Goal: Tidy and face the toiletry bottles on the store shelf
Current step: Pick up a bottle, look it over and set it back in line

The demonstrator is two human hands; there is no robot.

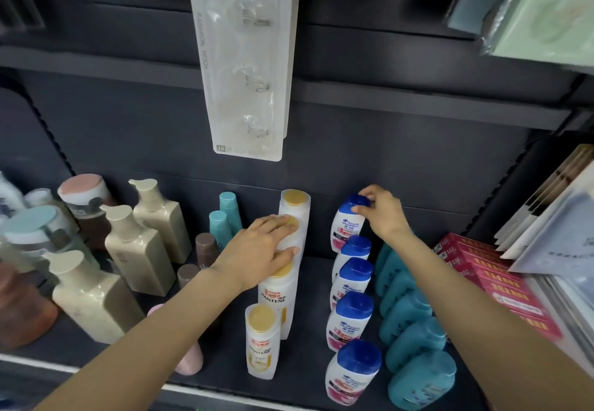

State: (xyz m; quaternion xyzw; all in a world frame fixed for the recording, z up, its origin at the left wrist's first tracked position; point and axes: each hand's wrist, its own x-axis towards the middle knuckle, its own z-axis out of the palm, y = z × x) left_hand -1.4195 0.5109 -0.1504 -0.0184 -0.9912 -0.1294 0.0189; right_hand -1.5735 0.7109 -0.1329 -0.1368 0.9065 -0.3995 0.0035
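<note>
A row of white Pantene bottles with yellow caps [262, 341] runs front to back in the middle of the dark shelf [225, 369]. My left hand [260, 250] lies flat, fingers straight, over the caps of the middle bottles in that row. To the right stands a row of white bottles with blue caps [352, 320]. My right hand [384, 209] grips the blue cap of the rearmost bottle [347, 224] in that row, thumb and fingers curled round it. A row of teal bottles [418, 378] stands further right.
Beige pump bottles [136, 250] and brown jars stand at the left, small teal and brown tubes [221, 221] behind them. A pink bottle [193, 359] lies under my left forearm. Red boxes [501, 285] and paper packs fill the right. A hook pack [244, 63] hangs overhead.
</note>
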